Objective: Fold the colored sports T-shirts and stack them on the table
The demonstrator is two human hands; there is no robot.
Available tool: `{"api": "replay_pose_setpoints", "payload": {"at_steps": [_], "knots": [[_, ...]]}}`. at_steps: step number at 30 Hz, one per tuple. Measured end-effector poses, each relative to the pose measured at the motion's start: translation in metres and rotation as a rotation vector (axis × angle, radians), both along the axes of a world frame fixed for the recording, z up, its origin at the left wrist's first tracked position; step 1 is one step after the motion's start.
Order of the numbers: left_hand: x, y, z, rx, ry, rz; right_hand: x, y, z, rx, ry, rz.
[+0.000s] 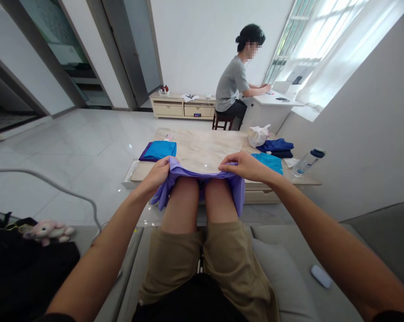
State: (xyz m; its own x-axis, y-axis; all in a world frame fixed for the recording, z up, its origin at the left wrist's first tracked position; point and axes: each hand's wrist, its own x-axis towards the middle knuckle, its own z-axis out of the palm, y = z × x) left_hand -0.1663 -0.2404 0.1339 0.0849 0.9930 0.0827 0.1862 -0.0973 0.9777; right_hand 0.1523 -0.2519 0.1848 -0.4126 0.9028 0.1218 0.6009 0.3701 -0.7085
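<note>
A light purple cloth point(202, 173), perhaps a garment, hangs across my knees at the near edge of the table, its sides drooping past both legs. My left hand point(162, 171) pinches its upper left corner. At the right end, my right hand point(244, 165) has thumb and fingers closed on the upper edge. Between the hands the edge sags slightly. Just beyond my left hand lies a folded bright blue cloth point(160, 150) on top of a dark purple one point(145, 153). Another bright blue cloth point(269, 163) lies behind my right hand, partly hidden by it.
On the marble-topped table point(202, 145) are dark blue folded clothes point(275, 145), a white plastic bag point(258, 135) and a clear bottle point(307, 163). A person point(232, 82) sits at a white desk point(272, 100). On the grey sofa lie a white mouse-shaped object point(321, 276) and a pink plush toy point(49, 230).
</note>
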Motion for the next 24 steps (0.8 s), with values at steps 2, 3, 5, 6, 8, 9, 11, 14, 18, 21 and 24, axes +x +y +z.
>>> {"api": "replay_pose_setpoints", "payload": {"at_steps": [2, 3, 5, 6, 8, 9, 11, 14, 18, 21, 24], "knots": [[0.001, 0.006, 0.005, -0.026, 0.041, -0.066, 0.004, 0.011, 0.003, 0.040, -0.037, 0.032], [0.000, 0.009, 0.008, -0.034, 0.048, -0.102, 0.007, 0.018, 0.002, 0.075, -0.031, 0.034], [-0.004, 0.017, 0.014, -0.029, 0.048, -0.154, 0.012, 0.031, -0.001, 0.171, 0.009, 0.007], [-0.004, 0.021, 0.017, -0.015, 0.064, -0.168, 0.013, 0.037, -0.003, 0.221, 0.034, -0.017], [-0.001, 0.028, 0.020, 0.037, 0.163, -0.150, 0.013, 0.049, -0.009, 0.301, 0.079, -0.073], [0.002, 0.032, 0.021, 0.071, 0.235, -0.111, 0.012, 0.054, -0.012, 0.329, 0.097, -0.097], [0.010, 0.039, 0.017, 0.134, 0.358, -0.001, 0.010, 0.063, -0.020, 0.370, 0.109, -0.121], [0.019, 0.052, 0.007, 0.211, 0.397, 0.138, 0.009, 0.071, -0.028, 0.402, 0.043, -0.086], [0.018, 0.067, 0.009, 0.289, 0.442, 0.103, 0.019, 0.069, -0.027, 0.414, -0.067, -0.114], [0.015, 0.072, 0.015, 0.358, 0.472, 0.059, 0.021, 0.060, -0.022, 0.481, -0.027, -0.251], [0.017, 0.073, 0.016, 0.413, 0.469, 0.067, 0.015, 0.053, -0.023, 0.515, 0.036, -0.377]]}}
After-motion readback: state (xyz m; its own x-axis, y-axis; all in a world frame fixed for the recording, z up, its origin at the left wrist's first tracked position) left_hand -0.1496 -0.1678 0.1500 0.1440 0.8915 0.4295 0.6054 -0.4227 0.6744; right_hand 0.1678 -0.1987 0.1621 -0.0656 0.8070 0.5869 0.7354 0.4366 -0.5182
